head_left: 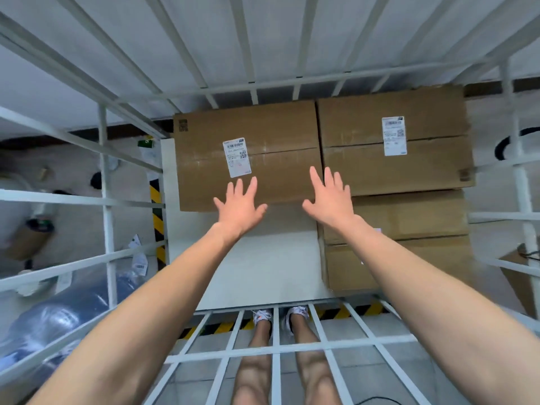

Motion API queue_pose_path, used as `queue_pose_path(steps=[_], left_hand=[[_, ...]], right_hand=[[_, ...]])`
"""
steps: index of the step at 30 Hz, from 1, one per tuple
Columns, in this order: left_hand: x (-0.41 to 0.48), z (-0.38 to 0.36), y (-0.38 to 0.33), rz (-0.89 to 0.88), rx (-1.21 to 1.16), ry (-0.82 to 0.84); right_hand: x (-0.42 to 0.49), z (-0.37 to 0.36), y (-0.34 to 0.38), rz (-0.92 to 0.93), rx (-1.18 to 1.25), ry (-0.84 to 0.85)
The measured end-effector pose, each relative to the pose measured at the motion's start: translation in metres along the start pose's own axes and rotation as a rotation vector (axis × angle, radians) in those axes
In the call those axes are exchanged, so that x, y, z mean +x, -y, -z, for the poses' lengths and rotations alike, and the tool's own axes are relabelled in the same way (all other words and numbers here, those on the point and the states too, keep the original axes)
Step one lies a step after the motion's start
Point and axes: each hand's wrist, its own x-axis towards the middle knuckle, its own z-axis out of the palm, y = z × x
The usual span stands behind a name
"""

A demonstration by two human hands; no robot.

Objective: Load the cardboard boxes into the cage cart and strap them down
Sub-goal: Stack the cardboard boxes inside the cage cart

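I look straight down into the white cage cart (106, 200). Three brown cardboard boxes lie on its white floor (263, 267): a far left box (277, 133) with a shipping label, a far right box (423, 168) with a label, and a near right box (409, 258). My left hand (239, 207) hovers, fingers spread, over the near edge of the far left box. My right hand (331, 198) is spread over the seam between the far boxes. Neither hand holds anything.
White bars of the cage wall cross the view on all sides, the near wall (274, 349) above my legs and shoes. Black-and-yellow hazard tape (156, 220) edges the cart base. Outside left lie a blue plastic-wrapped bundle (58, 320), scattered labels and small items.
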Motion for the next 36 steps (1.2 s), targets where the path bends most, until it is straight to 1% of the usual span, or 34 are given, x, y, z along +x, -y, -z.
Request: queue_pose_path(steps=[2, 5, 8, 11, 15, 18, 22, 27, 30, 32, 36], left_hand=[[-0.036, 0.028, -0.026, -0.066, 0.012, -0.048], [-0.086, 0.06, -0.066, -0.213, 0.05, -0.102], [-0.138, 0.081, -0.107, -0.327, 0.049, -0.162], [-0.194, 0.091, -0.153, -0.437, 0.051, -0.159], [-0.258, 0.079, -0.224, -0.567, 0.031, -0.129], [-0.302, 0.057, -0.291, -0.674, 0.054, -0.09], [-0.362, 0.014, -0.403, -0.862, 0.134, -0.006], [-0.432, -0.049, -0.548, -1.024, 0.217, 0.05], [-0.465, -0.09, -0.624, -1.105, 0.254, 0.089], [-0.483, -0.117, -0.669, -1.157, 0.262, 0.097], [-0.505, -0.156, -0.736, -1.188, 0.277, 0.112]], right_hand=[[-0.042, 0.027, 0.006, 0.009, 0.054, -0.02], [-0.103, 0.056, 0.002, 0.008, 0.114, -0.06], [-0.164, 0.078, -0.014, -0.043, 0.157, -0.138], [-0.233, 0.096, -0.041, -0.169, 0.252, -0.217], [-0.32, 0.113, -0.088, -0.323, 0.387, -0.329], [-0.384, 0.124, -0.14, -0.431, 0.465, -0.425], [-0.482, 0.127, -0.24, -0.623, 0.555, -0.56], [-0.59, 0.105, -0.373, -0.831, 0.62, -0.635], [-0.642, 0.096, -0.446, -0.921, 0.621, -0.665], [-0.673, 0.092, -0.491, -0.977, 0.635, -0.685], [-0.708, 0.092, -0.563, -1.035, 0.649, -0.709]])
